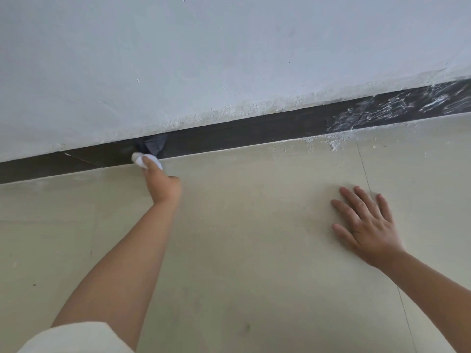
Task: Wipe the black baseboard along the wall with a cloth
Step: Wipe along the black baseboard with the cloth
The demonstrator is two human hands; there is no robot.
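A black baseboard [242, 135] runs along the foot of a white wall, rising from lower left to upper right. My left hand [161, 183] is stretched out to it and grips a small white cloth [142, 159], which presses against the baseboard's lower edge. The board's glossy face reflects the hand and cloth just above. White plaster smears cover the baseboard's right end [397, 105]. My right hand [367, 225] lies flat on the floor, fingers spread, well to the right of the cloth.
The floor is pale beige tile [242, 238] with thin grout lines. White dust and crumbs [334, 142] lie on the floor by the smeared stretch. A crack [81, 159] crosses the baseboard left of the cloth. A cream sleeve [74, 337] shows at the bottom left.
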